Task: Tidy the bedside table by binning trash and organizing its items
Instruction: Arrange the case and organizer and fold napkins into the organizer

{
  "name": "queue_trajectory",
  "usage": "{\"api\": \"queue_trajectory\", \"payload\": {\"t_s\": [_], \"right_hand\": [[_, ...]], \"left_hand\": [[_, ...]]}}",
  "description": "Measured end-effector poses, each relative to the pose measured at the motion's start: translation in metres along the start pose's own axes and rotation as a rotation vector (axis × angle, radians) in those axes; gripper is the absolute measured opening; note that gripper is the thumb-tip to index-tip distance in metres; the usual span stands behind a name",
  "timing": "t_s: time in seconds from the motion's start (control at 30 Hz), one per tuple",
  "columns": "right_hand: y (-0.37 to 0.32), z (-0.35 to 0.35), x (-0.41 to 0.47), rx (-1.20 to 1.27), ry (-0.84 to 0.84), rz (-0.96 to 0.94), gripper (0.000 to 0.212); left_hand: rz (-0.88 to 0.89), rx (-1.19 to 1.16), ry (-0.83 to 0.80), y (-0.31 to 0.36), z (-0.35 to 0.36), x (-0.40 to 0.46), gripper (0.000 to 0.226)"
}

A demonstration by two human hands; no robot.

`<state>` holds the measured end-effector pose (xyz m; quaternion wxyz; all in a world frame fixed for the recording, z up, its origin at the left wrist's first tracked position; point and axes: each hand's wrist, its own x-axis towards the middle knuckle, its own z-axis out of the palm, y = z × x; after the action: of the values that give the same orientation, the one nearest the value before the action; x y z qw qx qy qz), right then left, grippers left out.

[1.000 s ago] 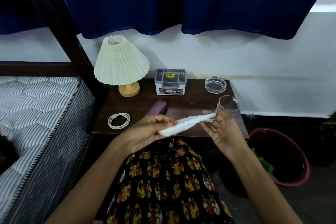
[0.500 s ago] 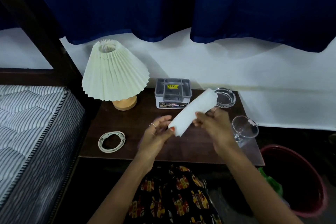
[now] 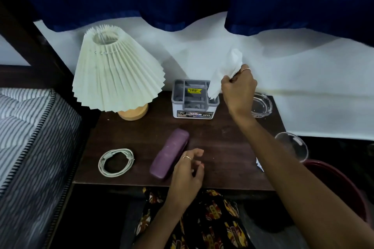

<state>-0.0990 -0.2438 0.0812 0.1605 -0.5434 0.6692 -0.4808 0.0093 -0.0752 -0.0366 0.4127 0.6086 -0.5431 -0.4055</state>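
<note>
My right hand [image 3: 238,89] holds a folded white tissue [image 3: 224,73] upright, its lower end at the right compartment of the grey organizer box [image 3: 194,105] at the back of the dark wooden bedside table [image 3: 222,157]. My left hand [image 3: 188,170] hovers low over the table's front, fingers loosely apart and holding nothing, right beside a purple glasses case [image 3: 170,152]. A coiled white cable [image 3: 115,162] lies front left. A clear glass [image 3: 291,148] stands at the table's right edge, and a glass ashtray [image 3: 261,105] sits back right.
A pleated cream lamp [image 3: 115,70] stands back left. A striped mattress [image 3: 26,137] lies to the left. A maroon bin [image 3: 340,184] sits on the floor to the right. A small white scrap [image 3: 260,166] shows under my right forearm. Blue curtains hang above.
My left hand let go of the tissue and dropped to the table front beside the purple case. My right hand carried the tissue up and back to the organizer box.
</note>
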Motion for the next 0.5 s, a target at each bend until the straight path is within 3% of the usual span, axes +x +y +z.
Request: {"api": "queue_trajectory", "payload": {"t_s": [0.2, 0.5], "right_hand": [[0.009, 0.017, -0.005, -0.019, -0.042, 0.004, 0.004], [0.029, 0.040, -0.002, -0.057, -0.039, 0.232, 0.008]], "left_hand": [[-0.043, -0.011, -0.009, -0.004, 0.000, 0.001, 0.035], [-0.039, 0.040, 0.013, -0.007, -0.002, 0.003, 0.035]]}}
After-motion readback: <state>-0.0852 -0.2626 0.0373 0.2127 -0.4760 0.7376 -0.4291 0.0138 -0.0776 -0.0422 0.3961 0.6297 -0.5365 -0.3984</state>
